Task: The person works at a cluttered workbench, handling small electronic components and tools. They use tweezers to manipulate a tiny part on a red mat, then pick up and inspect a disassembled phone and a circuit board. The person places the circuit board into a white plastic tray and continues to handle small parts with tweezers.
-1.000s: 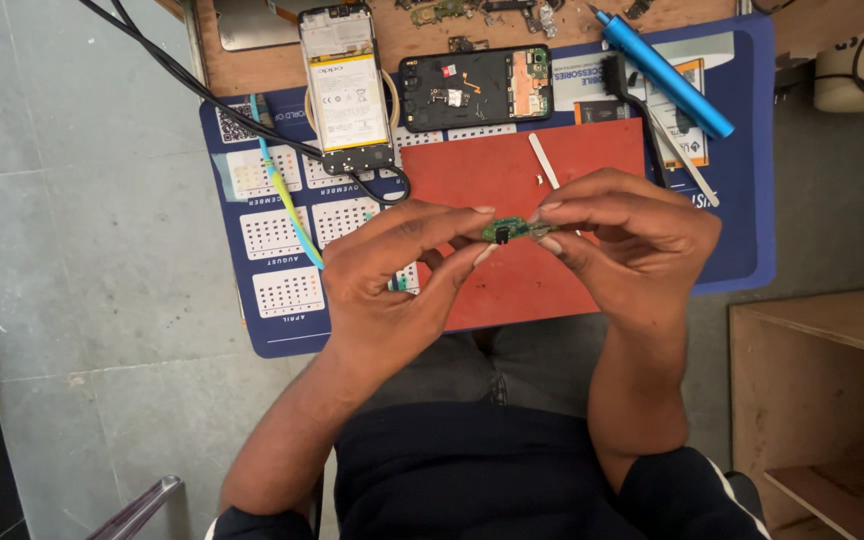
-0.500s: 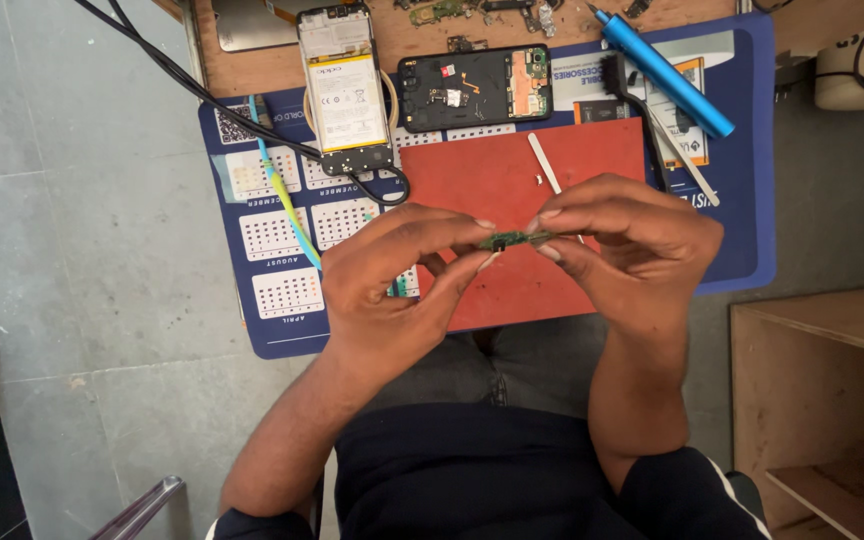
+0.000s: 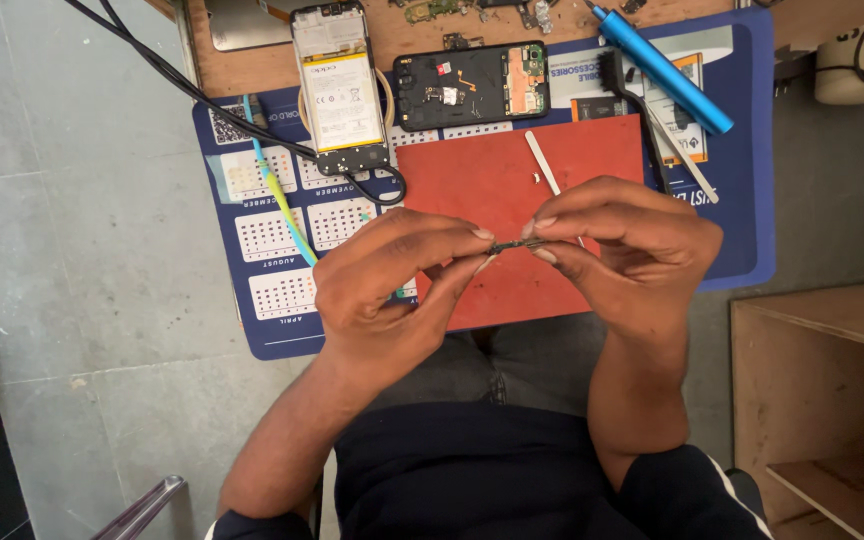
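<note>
While we look down from the head camera, we note the left hand (image 3: 392, 290) and right hand (image 3: 622, 250) each pinching one end of a small dark circuit strip (image 3: 514, 244), held level above the red mat (image 3: 492, 190). Beneath it lies a blue printed mat (image 3: 252, 300) bearing white calendar-style blocks. At its top edge we record an opened phone (image 3: 337, 85) with a pale rectangular battery label, a black phone frame (image 3: 470, 85) beside it, and a blue cylindrical tool (image 3: 664, 68) lying tilted at right.
</note>
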